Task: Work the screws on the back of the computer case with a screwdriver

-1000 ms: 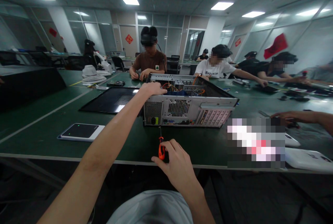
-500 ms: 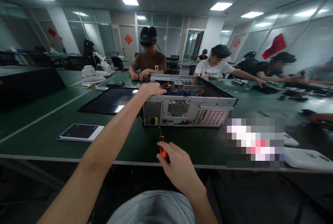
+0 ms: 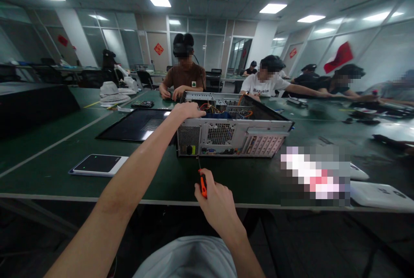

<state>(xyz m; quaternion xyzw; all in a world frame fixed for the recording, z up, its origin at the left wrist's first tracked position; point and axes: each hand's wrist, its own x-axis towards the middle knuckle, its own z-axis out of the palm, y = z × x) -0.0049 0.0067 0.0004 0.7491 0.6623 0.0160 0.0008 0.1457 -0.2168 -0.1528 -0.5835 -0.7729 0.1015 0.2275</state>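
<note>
An opened desktop computer case lies on its side on the table, its rear panel toward me. My left hand grips its upper left rim near the power supply, fingers bent over the top and partly hidden inside. Wires and circuit parts show in the open top. My right hand is closed around the orange and black handle of a screwdriver. The shaft points away from me, and its tip meets the bottom edge of the rear panel, below the power socket. Whether it sits in a screw is too small to tell.
Left of the case lies its black side panel. A white device with a dark top lies nearer on the left. To the right are a blurred-out patch and a white power bank-like object. Co-workers sit across the green table.
My right hand has shifted its fingers on the screwdriver handle, which shows more black now. My left hand and the case stay put. At right, a co-worker's arm has lifted and reached further out.
</note>
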